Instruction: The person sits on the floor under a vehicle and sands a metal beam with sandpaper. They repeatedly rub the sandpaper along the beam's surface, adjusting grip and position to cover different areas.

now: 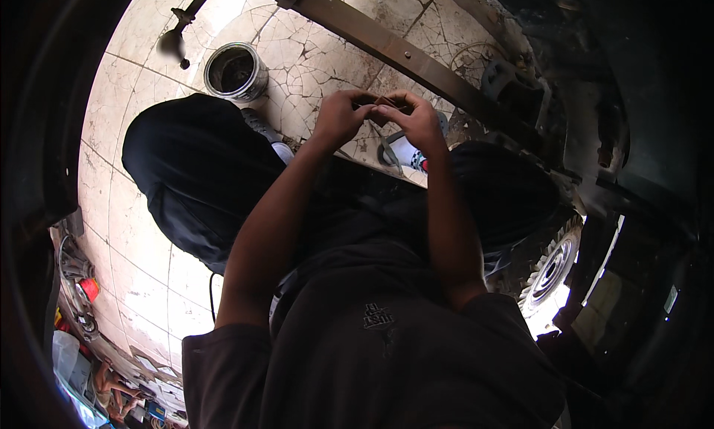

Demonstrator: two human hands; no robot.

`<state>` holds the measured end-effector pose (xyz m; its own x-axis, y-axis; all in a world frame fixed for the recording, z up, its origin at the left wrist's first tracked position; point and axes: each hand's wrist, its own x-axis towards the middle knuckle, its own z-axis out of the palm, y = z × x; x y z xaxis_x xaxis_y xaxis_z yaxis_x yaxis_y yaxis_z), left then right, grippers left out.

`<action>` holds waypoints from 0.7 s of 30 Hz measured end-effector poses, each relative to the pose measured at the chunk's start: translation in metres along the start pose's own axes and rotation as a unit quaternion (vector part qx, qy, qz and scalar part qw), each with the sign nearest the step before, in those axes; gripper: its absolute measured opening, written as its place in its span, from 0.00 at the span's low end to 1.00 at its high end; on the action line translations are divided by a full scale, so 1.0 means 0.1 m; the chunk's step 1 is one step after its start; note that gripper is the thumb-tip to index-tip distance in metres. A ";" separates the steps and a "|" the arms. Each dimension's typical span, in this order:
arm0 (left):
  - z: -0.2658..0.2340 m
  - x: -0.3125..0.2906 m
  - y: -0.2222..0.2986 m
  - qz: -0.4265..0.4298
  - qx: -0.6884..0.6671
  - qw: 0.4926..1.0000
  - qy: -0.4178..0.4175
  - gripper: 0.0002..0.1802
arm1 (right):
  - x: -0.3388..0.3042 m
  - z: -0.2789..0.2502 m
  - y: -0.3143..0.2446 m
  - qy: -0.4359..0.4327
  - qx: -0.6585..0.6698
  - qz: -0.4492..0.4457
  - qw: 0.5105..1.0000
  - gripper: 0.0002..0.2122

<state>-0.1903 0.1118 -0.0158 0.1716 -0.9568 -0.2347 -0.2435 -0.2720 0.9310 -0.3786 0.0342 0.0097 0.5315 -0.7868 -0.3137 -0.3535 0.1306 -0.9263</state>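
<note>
Both of my hands meet over the floor in front of my knees, fingertips pinched together. Between them is a small flat reddish-brown piece that looks like folded sandpaper; the fingers cover much of it. My left hand grips its left side, and my right hand grips the right side with the thumb on top. Under the hands, a shoe and a white patterned sock show between my bent legs.
An open can with dark contents stands on the cracked tile floor beyond my left knee. A long metal beam crosses ahead, running down to the right. A toothed wheel lies right. Another person is far lower left.
</note>
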 end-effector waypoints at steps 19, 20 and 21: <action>-0.17 0.18 -0.20 -0.162 -0.164 0.973 0.016 0.24 | 1.16 0.09 -0.17 0.308 -0.351 -0.239 0.851 0.04; -0.19 0.18 -0.20 -0.160 -0.166 0.973 0.022 0.24 | 1.10 0.16 -0.11 0.309 -0.403 -0.219 0.833 0.04; -0.20 0.18 -0.19 -0.158 -0.167 0.973 0.027 0.24 | 1.01 0.24 -0.03 0.302 -0.381 -0.227 0.844 0.05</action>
<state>-0.1633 0.1021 -0.0321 0.2404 -0.8215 -0.5170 0.1523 -0.4941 0.8559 -0.3052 -0.0312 -0.0243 0.3380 -0.8449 0.4146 -0.7338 -0.5125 -0.4460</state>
